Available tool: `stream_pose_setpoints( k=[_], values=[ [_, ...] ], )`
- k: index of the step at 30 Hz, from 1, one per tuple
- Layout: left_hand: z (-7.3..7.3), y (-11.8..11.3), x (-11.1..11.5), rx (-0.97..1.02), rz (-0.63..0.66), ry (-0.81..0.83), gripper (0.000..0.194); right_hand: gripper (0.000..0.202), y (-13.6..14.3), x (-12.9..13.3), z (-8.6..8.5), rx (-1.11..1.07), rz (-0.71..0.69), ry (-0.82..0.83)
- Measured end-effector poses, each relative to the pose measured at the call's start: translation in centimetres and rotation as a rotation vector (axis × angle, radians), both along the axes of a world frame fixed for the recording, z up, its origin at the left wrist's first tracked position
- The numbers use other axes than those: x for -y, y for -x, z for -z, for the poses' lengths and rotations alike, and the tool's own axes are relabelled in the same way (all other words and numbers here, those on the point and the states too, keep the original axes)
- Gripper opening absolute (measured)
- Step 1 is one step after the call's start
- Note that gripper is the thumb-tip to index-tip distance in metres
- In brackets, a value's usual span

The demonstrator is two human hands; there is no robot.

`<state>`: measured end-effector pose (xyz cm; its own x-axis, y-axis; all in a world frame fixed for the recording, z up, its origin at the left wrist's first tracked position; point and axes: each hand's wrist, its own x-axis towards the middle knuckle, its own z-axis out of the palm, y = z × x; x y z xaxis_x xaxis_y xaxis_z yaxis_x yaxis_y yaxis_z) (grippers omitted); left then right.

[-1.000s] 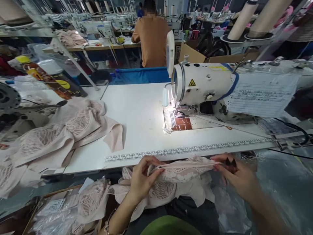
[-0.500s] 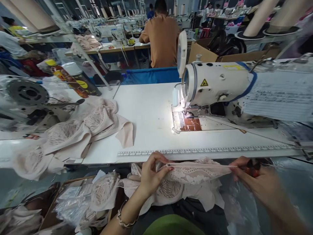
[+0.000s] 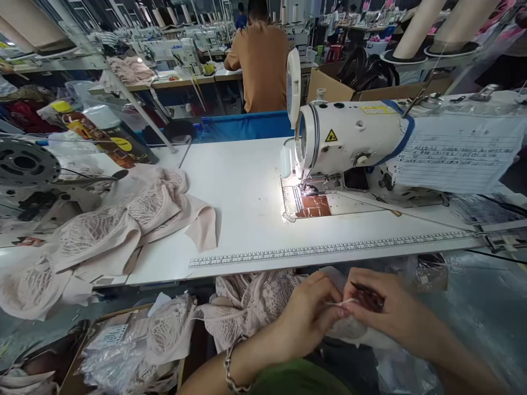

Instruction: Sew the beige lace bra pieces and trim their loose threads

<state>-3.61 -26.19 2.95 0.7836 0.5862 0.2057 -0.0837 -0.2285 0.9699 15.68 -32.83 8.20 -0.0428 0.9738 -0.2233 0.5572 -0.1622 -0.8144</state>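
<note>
A pale pink lace bra (image 3: 263,296) lies over my lap, below the table's front edge. My left hand (image 3: 307,315) is closed in a pinch on its narrow edging, to the right of the lace cups. Close beside it, my right hand (image 3: 391,310) pinches the same pale strip, fingertips almost touching the left ones. A small dark tool (image 3: 366,296) is tucked in the right hand's fingers; its kind is mostly hidden. Both hands cover part of the fabric.
A sewing machine (image 3: 349,134) stands at the table's right, its lamp lit. More lace bras (image 3: 99,230) lie at the left. A printed ruler (image 3: 329,249) runs along the front edge. Below left is a carton (image 3: 78,356) with bagged pieces. A person (image 3: 263,66) sits ahead.
My right hand has moved left to meet my left hand, which shifted right and slightly down. The edging stretched between them is now bunched at the fingertips. The view has turned slightly right.
</note>
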Motion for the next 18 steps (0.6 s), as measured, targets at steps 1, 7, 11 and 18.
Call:
stream_pose_setpoints(
  k=[1,7,11,18],
  values=[
    [0.4,-0.6,0.4,0.012,-0.061,0.017,0.017,0.027,0.3,-0.1,0.0,0.012,-0.007,0.011],
    [1.6,-1.6,1.1,0.026,-0.18,0.021,0.022,0.025,-0.3,-0.1,0.2,0.012,0.062,-0.004],
    [1.5,-2.2,1.2,0.023,-0.248,0.055,0.018,0.02,0.1,-0.3,-0.1,-0.034,0.103,-0.008],
    [1.4,-2.9,1.2,0.066,-0.305,0.341,0.028,0.032,-1.1,0.3,0.3,-0.037,0.09,-0.097]
  ],
)
